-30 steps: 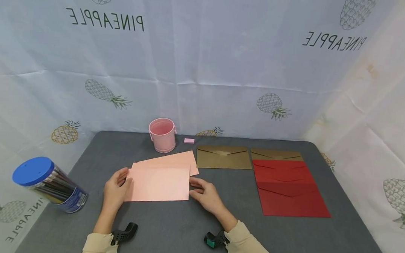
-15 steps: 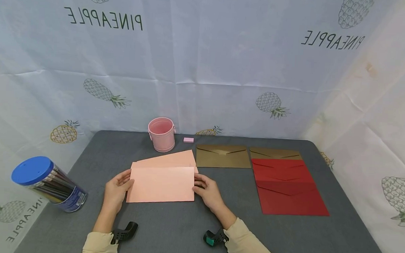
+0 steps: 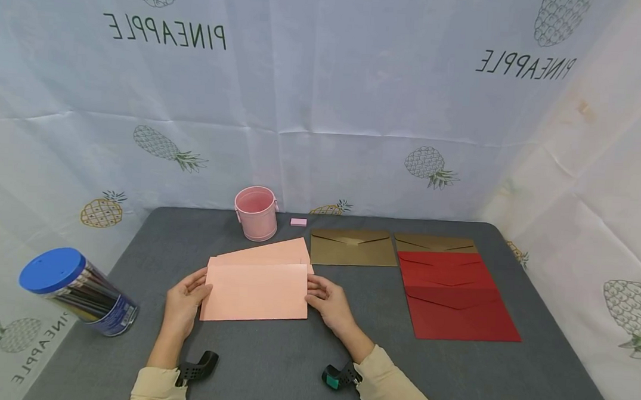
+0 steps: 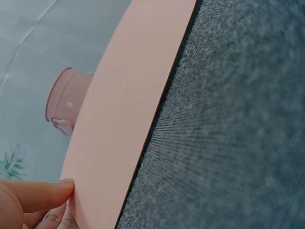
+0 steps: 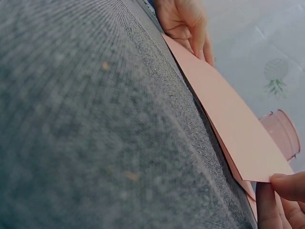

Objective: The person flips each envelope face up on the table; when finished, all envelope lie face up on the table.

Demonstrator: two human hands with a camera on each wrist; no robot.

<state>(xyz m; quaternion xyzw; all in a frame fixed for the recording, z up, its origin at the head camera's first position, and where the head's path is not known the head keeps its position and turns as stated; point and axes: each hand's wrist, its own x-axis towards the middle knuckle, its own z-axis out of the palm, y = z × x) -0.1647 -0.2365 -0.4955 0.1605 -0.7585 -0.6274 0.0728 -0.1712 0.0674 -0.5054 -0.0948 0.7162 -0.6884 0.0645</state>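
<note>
A pink envelope (image 3: 257, 293), plain side facing me with no flap showing, is tilted up off the table along its near part of the pile. My left hand (image 3: 183, 298) pinches its left edge, thumb in front and fingers behind. At the right edge, my right hand (image 3: 331, 302) pinches it the same way; the thumb lies over the corner in the right wrist view. More pink envelopes (image 3: 280, 251) lie fanned behind it, partly covered. In the left wrist view the pink envelope (image 4: 119, 114) bows slightly.
Beyond the pile stand a pink bucket (image 3: 257, 215) and a small pink block (image 3: 298, 222). Gold envelopes (image 3: 352, 255) and overlapping red envelopes (image 3: 457, 313) lie to the right. A blue-lidded jar of pencils (image 3: 88, 291) stands at the left.
My right fingers have closed on the envelope's right edge. The front envelope has shifted slightly right over the others. Over the last half second, both hands stay still.
</note>
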